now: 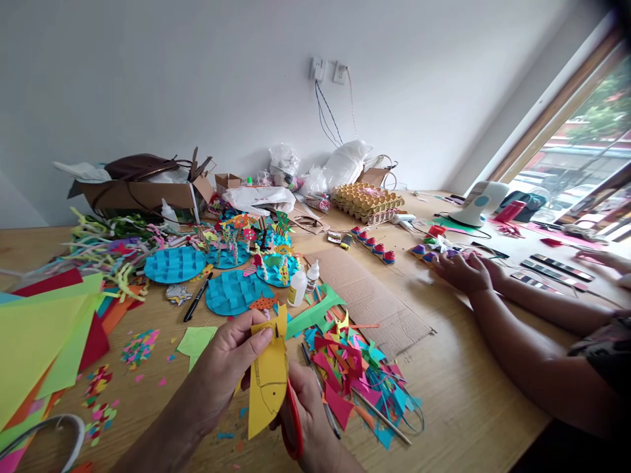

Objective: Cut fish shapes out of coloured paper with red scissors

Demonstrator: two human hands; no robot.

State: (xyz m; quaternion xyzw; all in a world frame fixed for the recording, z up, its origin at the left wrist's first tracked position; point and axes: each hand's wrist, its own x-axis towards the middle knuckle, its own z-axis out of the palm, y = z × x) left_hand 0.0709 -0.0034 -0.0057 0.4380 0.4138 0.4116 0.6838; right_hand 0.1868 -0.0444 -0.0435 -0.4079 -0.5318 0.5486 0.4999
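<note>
My left hand (231, 355) pinches a strip of yellow paper (269, 387) near its top, thumb in front. A fish is drawn on the strip in dark lines, its head and eye toward the lower end. Red-handled scissors (294, 420) are in my right hand (315, 407), against the strip's right edge; their blades are mostly hidden by the paper and fingers. Beyond the hands lie blue paper discs (236, 292) and two white glue bottles (297, 288). A green paper piece (318, 312) and a heap of colored scraps (345, 368) are to the right.
Colored paper sheets (44, 341) and small confetti bits (140, 348) spread at left. A cardboard sheet (365, 299) lies mid-table. At right, another person's arms (513, 315) reach over painted egg-carton pieces (377, 246). Egg trays (367, 200) and a box (142, 197) stand by the wall.
</note>
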